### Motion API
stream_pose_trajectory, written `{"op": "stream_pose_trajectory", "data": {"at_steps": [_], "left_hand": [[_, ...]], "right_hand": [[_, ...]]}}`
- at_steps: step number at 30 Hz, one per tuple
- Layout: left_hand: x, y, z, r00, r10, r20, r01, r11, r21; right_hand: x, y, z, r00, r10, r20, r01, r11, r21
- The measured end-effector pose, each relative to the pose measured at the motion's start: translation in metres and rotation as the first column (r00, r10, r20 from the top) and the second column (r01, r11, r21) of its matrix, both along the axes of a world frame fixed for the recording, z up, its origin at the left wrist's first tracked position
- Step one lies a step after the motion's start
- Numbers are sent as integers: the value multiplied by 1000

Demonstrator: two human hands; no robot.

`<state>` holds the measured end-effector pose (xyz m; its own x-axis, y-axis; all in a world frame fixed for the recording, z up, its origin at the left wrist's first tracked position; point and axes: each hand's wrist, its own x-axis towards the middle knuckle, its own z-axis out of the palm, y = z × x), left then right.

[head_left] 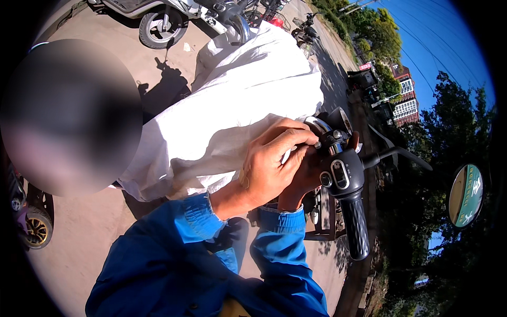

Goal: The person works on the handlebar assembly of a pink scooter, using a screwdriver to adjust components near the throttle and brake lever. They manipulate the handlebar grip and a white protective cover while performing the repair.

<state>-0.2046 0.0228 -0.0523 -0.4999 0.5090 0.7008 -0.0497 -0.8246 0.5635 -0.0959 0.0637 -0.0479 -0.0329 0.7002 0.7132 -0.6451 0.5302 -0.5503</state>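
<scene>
My left hand (272, 161) is closed, thumb and fingertips pinched at a small round metal bolt head (318, 144) beside the handlebar clamp (336, 138). Behind it, my right hand (303, 177) is mostly hidden, reaching under the handlebar with its fingers curled; a fingertip shows beyond the clamp. What the right fingers hold is out of sight. The chrome handlebar (318, 126) carries a black switch housing (340, 173), a ribbed black grip (355, 227) and a black brake lever (398, 153). A white cloth (253, 74) drapes over the vehicle's front, against my left hand.
An oval mirror (466, 195) stands out at the right. A silver scooter (163, 26) is parked at the upper left, and a yellow-rimmed wheel (38, 227) shows at the lower left. A blurred round patch (71, 116) covers part of the left side. Trees and a building stand farther off.
</scene>
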Motion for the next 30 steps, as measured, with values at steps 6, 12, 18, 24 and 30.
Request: {"op": "stream_pose_trajectory", "data": {"at_steps": [6,12,18,24,30], "left_hand": [[-1,-2,7,1000,-6,28,6,1000,2],[1,-1,10,999,26,41,-27,999,34],[6,-7,9,998,57,29,-58,998,11],[7,-1,9,995,-42,94,45,998,-37],[2,-4,13,991,-90,96,99,991,-88]], "right_hand": [[10,-4,8,995,92,-31,-95,988,-118],[3,-1,1,974,182,-134,-187,982,-23],[5,-10,8,992,50,-117,-80,961,-265],[12,2,-20,984,44,-174,-88,963,-254],[19,7,-24,997,-42,-64,24,966,-258]]}}
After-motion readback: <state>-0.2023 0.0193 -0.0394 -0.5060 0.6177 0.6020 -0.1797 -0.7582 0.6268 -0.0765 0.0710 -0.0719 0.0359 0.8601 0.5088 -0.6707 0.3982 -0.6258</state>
